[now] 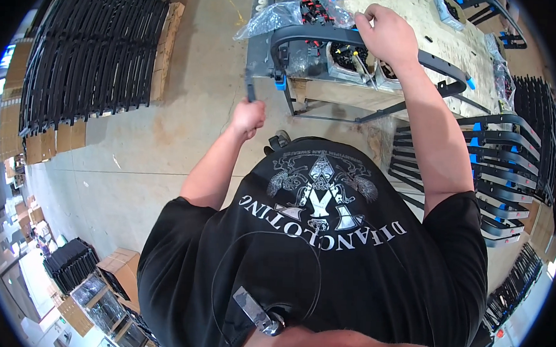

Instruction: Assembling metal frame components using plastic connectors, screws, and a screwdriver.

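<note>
My left hand (248, 120) is closed round the handle of a dark, slim tool (251, 90). Its far end is smeared by motion, so I cannot make out its exact kind. A black tubular frame (323, 34) with curved corners lies along the near edge of the workbench (446, 75), a blue piece (280, 83) at its left end. Over the frame's upper bar, my right hand (390, 40) is closed, its fingers curled and partly hidden. Close below that hand is an open box of small black parts (345, 69), with a yellow-handled tool (359, 59) lying across it.
A clear plastic bag (270, 23) and red-and-black small parts (316, 12) lie on the bench's left. Black frames with blue pieces (502, 160) are stacked at the right. Many black bars stand on a pallet (168, 51) at the left. Cartons (121, 269) stand behind me.
</note>
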A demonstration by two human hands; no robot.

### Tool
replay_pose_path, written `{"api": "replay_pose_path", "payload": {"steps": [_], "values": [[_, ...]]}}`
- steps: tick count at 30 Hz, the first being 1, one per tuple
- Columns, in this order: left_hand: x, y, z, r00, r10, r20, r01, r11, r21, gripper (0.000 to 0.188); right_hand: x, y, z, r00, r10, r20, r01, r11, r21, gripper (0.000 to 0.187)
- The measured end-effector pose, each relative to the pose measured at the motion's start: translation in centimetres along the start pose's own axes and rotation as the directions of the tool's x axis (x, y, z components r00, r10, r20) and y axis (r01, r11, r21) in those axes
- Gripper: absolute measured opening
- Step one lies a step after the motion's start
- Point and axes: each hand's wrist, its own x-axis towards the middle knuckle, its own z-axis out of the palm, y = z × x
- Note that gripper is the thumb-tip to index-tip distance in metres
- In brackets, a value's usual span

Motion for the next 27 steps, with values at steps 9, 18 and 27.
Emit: {"api": "replay_pose_path", "payload": {"steps": [9,18,27], "values": [[2.2,-1.7,-0.1,0.971,0.192,0.143,-0.224,0.938,0.263,0.014,0.1,-1.0,-0.6,0.999,0.013,0.046,-0.013,1.0,0.014,0.039],[4.9,-0.3,-3.5,0.909,-0.058,-0.413,-0.214,0.786,-0.58,0.019,0.1,-0.8,-0.7,0.999,0.014,0.035,-0.014,1.0,0.01,0.039],[0.7,0.9,-0.1,0.985,0.049,0.164,-0.049,0.999,-0.004,0.018,0.8,0.6,0.0,0.999,0.0,0.045,0.001,1.0,-0.003,0.039]]}}
